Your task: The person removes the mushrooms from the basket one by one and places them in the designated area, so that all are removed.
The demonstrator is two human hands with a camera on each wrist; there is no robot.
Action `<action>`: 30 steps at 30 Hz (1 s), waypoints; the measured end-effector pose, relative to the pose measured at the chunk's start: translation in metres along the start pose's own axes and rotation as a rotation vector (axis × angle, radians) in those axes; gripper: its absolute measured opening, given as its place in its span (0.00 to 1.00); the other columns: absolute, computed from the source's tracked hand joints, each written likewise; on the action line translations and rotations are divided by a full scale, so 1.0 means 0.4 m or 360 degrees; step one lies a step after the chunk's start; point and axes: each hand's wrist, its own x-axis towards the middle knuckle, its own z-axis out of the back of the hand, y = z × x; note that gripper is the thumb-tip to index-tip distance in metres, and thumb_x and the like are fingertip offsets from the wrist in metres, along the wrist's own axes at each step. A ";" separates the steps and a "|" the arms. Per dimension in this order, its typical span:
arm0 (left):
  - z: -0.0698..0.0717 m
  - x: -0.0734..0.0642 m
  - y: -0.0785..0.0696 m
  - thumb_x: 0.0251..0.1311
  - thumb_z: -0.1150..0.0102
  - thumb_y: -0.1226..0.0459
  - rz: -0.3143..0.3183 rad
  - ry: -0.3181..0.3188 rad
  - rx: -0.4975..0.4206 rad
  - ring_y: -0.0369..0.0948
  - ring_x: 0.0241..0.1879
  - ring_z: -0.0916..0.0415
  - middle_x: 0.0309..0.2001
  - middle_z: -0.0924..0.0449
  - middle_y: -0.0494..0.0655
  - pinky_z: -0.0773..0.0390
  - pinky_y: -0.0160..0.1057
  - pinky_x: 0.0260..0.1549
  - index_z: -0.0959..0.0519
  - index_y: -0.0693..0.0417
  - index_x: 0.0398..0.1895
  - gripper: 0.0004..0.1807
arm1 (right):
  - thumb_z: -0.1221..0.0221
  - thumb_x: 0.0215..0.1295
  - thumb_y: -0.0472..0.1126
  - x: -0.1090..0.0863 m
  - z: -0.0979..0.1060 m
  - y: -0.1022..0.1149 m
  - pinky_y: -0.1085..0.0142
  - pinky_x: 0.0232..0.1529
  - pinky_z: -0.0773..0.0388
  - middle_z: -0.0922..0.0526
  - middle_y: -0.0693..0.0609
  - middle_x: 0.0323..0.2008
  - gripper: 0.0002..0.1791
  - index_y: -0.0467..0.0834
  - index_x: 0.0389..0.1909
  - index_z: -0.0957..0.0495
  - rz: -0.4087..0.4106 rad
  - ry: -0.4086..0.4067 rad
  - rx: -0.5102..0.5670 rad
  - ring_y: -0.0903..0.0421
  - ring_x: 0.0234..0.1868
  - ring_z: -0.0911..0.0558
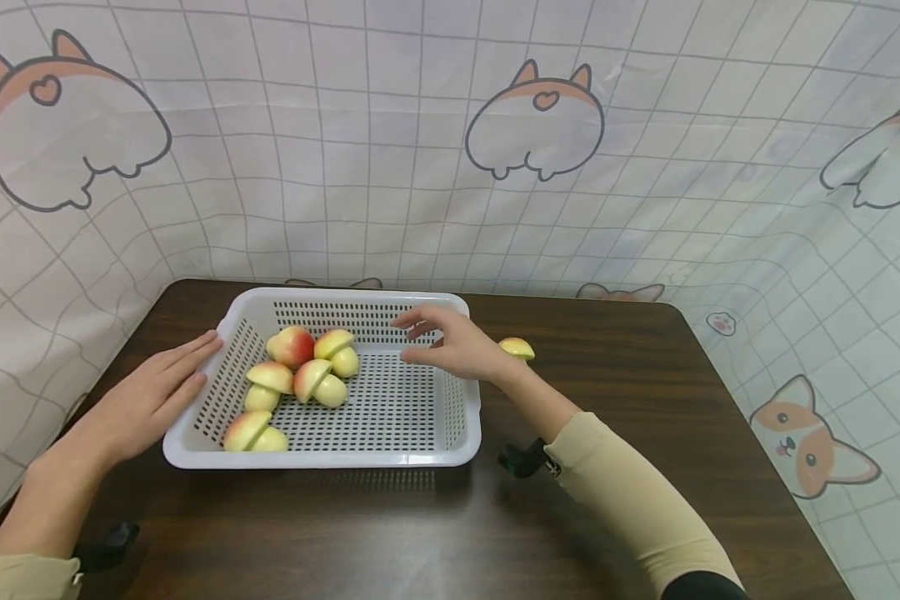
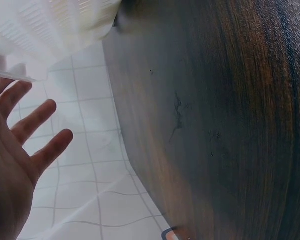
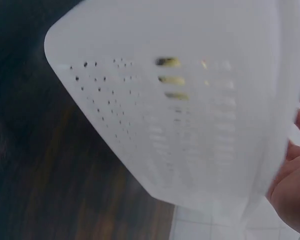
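Note:
A white perforated plastic basket (image 1: 416, 458) stands on the table. In its left half lie several mushroom-shaped pieces (image 1: 268, 377) with pale yellow stems and red-and-yellow caps. One rounder red-and-yellow piece (image 1: 292, 346) sits among them at the back. My left hand (image 1: 153, 392) rests its straight fingers at the basket's left rim; the left wrist view shows these fingers (image 2: 37, 120) spread, gripping nothing. Above the basket's right side hovers my right hand (image 1: 453, 342), fingers loosely bent and nothing between them. Beyond the right wrist a yellow-and-red cap (image 1: 517, 347) shows on the table, its lower part hidden.
The dark wooden table (image 1: 607, 375) extends right of the basket and in front of it. A white grid-patterned cloth (image 1: 390, 125) with cartoon dogs hangs behind and at both sides. Black wrist devices (image 1: 523, 458) sit by both forearms.

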 end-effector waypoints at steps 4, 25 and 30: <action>-0.001 0.000 0.000 0.75 0.48 0.63 0.0008 -0.0021 -0.0022 0.62 0.68 0.37 0.75 0.37 0.58 0.60 0.23 0.66 0.32 0.58 0.75 0.27 | 0.32 0.69 0.40 0.016 -0.025 0.001 0.58 0.53 0.21 0.21 0.50 0.61 0.24 0.41 0.64 0.24 -0.0018 0.0048 0.0012 0.48 0.59 0.21; -0.003 -0.005 -0.001 0.76 0.49 0.63 0.0030 -0.0023 -0.0046 0.62 0.69 0.38 0.77 0.39 0.56 0.60 0.26 0.68 0.34 0.56 0.77 0.28 | 0.32 0.68 0.41 0.059 -0.135 0.019 0.67 0.51 0.23 0.25 0.43 0.67 0.30 0.38 0.68 0.29 -0.0052 0.0269 0.0027 0.44 0.62 0.22; -0.004 -0.002 0.000 0.76 0.48 0.63 0.0038 -0.0033 -0.0073 0.62 0.69 0.38 0.76 0.37 0.57 0.60 0.23 0.66 0.32 0.58 0.75 0.27 | 0.32 0.67 0.39 0.066 -0.152 0.025 0.66 0.52 0.23 0.26 0.43 0.67 0.31 0.37 0.68 0.30 -0.0055 0.0308 -0.0023 0.43 0.63 0.23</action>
